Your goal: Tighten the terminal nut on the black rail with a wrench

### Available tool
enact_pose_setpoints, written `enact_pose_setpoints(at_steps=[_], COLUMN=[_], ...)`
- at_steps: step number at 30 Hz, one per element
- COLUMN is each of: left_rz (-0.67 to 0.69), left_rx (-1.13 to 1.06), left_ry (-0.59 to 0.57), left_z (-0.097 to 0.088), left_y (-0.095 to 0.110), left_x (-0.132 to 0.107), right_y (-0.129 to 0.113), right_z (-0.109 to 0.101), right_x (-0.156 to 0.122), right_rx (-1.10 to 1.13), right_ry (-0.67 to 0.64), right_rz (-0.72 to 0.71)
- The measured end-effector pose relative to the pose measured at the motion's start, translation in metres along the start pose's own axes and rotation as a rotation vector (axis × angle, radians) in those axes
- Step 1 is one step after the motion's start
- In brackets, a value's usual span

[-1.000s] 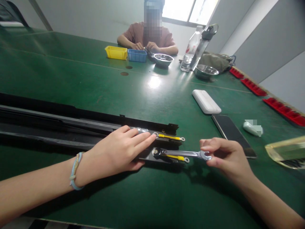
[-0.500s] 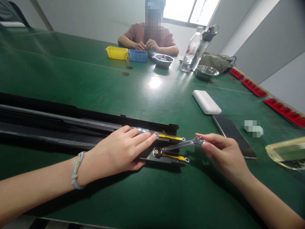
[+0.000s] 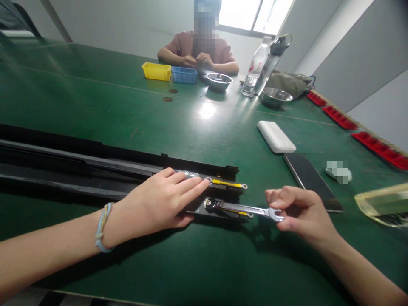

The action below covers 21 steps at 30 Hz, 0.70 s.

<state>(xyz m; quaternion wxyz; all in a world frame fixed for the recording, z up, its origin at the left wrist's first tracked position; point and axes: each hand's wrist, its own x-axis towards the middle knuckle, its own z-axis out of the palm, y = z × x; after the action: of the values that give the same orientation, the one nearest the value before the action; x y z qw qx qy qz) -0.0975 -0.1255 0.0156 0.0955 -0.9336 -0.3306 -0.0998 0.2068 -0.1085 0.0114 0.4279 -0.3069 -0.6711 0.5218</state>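
Observation:
My left hand (image 3: 165, 195) lies over a long black metal channel (image 3: 127, 160), fingers stretched across it and thumb at its near side, gripping it. A shiny combination wrench (image 3: 242, 208) has its ring end around a nut (image 3: 208, 203) near the channel's right end. At the wrench's open end, my right hand (image 3: 298, 212) has it between thumb and curled fingers. A yellow-sleeved lead (image 3: 227, 183) with ring terminals lies by my left fingertips. The wrench partly covers a second yellow-sleeved lead (image 3: 245, 213). Something shiny under my left fingers is mostly hidden.
Right of the channel on the green table (image 3: 223, 263) are a white power bank (image 3: 276, 137), a dark phone (image 3: 312, 182) and a yellowish clear item (image 3: 382, 204). Across sits a person (image 3: 178, 49) behind yellow (image 3: 156, 72) and blue bins (image 3: 184, 75), metal bowls (image 3: 219, 81) and bottles (image 3: 255, 70).
The wrench's open end has swung toward me, turning about its ring end, with my right hand moving along. My left hand stays in place.

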Motion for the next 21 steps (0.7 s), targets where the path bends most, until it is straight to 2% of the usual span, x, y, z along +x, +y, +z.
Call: enact_pose_setpoints(at_steps=[3, 6, 15, 21], left_rz=[-0.005, -0.007, 0.012, 0.002], left_rx=[0.002, 0.009, 0.013, 0.013], left_ry=[-0.005, -0.009, -0.006, -0.025], left_z=[0.003, 0.008, 0.009, 0.008], left_y=[0.001, 0.002, 0.005, 0.006], left_x=[0.002, 0.003, 0.005, 0.005], right_y=[0.003, 0.006, 0.006, 0.012], right_z=[-0.001, -0.005, -0.012, -0.014], right_x=[-0.001, -0.002, 0.001, 0.001], right_rx=[0.03, 0.01, -0.205, -0.201], right_ry=[-0.041, -0.024, 0.233, 0.283], right_rz=[-0.027, -0.015, 0.16, 0.239])
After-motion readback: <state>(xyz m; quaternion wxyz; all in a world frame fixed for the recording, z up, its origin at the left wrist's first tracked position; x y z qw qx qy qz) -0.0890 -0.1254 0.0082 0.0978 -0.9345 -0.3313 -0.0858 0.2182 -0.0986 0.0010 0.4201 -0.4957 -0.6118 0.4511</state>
